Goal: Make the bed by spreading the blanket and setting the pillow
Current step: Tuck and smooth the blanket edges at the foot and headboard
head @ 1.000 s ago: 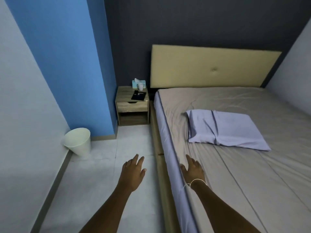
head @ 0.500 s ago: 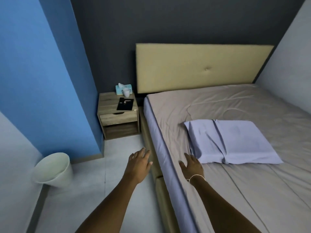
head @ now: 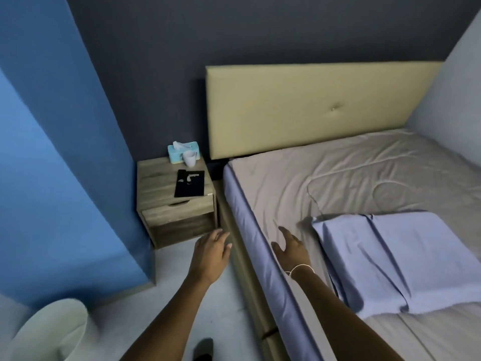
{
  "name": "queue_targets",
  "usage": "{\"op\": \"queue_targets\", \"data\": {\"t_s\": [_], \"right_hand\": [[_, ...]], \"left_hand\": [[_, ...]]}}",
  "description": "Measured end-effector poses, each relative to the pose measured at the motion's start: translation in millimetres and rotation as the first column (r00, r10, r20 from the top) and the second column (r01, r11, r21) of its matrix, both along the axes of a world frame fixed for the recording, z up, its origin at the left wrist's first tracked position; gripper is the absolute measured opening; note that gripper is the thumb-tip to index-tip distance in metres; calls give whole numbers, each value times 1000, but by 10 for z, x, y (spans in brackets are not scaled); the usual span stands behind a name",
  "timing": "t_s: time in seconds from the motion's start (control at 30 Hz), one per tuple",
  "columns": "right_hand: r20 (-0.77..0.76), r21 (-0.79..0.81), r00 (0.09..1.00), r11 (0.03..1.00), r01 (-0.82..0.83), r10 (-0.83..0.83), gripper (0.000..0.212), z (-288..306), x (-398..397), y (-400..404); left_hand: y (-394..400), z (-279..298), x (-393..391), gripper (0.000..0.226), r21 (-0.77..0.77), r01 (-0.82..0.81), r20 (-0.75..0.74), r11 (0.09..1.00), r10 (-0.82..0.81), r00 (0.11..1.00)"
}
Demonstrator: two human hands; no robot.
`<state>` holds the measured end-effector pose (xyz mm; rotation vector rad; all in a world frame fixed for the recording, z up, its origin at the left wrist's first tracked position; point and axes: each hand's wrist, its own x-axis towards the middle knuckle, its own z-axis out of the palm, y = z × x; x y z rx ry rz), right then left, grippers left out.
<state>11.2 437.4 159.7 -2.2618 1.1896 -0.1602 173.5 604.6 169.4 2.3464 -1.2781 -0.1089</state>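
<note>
— Pillow (head: 398, 259) first: where does it lie, and why there?

— It lies flat on the blanket (head: 312, 183), at about four o'clock from the middle of the view, well short of the headboard (head: 299, 105) at one o'clock. I judge it is parked mid-bed so the top stretch of cover can be smoothed before it goes up against the headboard.

— And the blanket itself?

— Grey-brown, already drawn over the mattress, with creases and a looping ridge between pillow and headboard. A lilac sheet (head: 244, 222) shows along the near side edge.

— What are the hands doing?

— The right hand (head: 291, 250) hovers just above the blanket near that edge, at the pillow's nine o'clock; fingers spread and loose, holding nothing. A thin band circles the wrist. The left hand (head: 212, 252) hangs over the floor beside the bed frame, at the right hand's nine o'clock, likewise open-palmed and empty. Both point toward twelve o'clock, which I read as a reach up the bed's side to flatten or tug the cover.

— Anything around to mind?

— A nightstand (head: 177, 204) stands at eleven o'clock, just beside the bed's head corner, carrying a tissue box (head: 182, 151), a white mug (head: 189, 158) and a dark flat item (head: 190, 187). A pale bin (head: 49, 332) sits at seven o'clock by the blue wall (head: 52, 152). The aisle looks narrow, so the left arm has little room.
</note>
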Motion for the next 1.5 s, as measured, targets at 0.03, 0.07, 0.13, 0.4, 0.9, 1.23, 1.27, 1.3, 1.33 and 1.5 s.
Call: {"op": "queue_targets", "data": {"t_s": [0.03, 0.07, 0.13, 0.4, 0.9, 1.23, 1.27, 1.3, 1.33, 1.5], "right_hand": [[-14, 7, 1000, 1000, 23, -23, 57, -27, 161, -74], [-25, 16, 999, 999, 43, -43, 57, -45, 328, -151], [-28, 42, 996, 996, 84, -83, 56, -49, 628, -289], [-88, 143, 965, 956, 258, -247, 53, -402, 1545, -1198], [-195, 301, 916, 867, 396, -351, 52, -958, 3355, -2933], [-202, 257, 836, 796, 548, -511, 47, -1246, 4115, -3445], [-197, 247, 831, 794, 556, -521, 45, -1338, 4201, -3496], [-187, 238, 828, 793, 560, -529, 44, -1425, 4278, -3550], [-178, 231, 827, 795, 562, -533, 43, -1551, 4359, -3628], [-113, 186, 837, 816, 547, -535, 45, -2322, 4737, -3998]], "left_hand": [[-102, -1, 215, 37, -3, 14, -23, 1000, -14, 1000], [-215, -9, 447, 37, -1, 32, -36, 999, -32, 999], [-459, -31, 898, 34, -17, 64, -18, 998, -65, 998], [-1731, -400, 2150, 26, 101, 211, 13, 972, -213, 977], [-3958, -825, 4056, 23, 311, 408, 26, 858, -437, 899], [-5080, -1328, 4711, 22, 314, 603, 13, 733, -639, 770], [-5190, -1477, 4778, 25, 318, 621, 8, 716, -658, 753], [-5289, -1619, 4839, 26, 323, 634, 4, 703, -671, 742], [-5396, -1808, 4897, 27, 323, 639, 3, 698, -676, 737], [-5885, -2689, 5143, 26, 354, 628, -48, 693, -657, 752]]}}
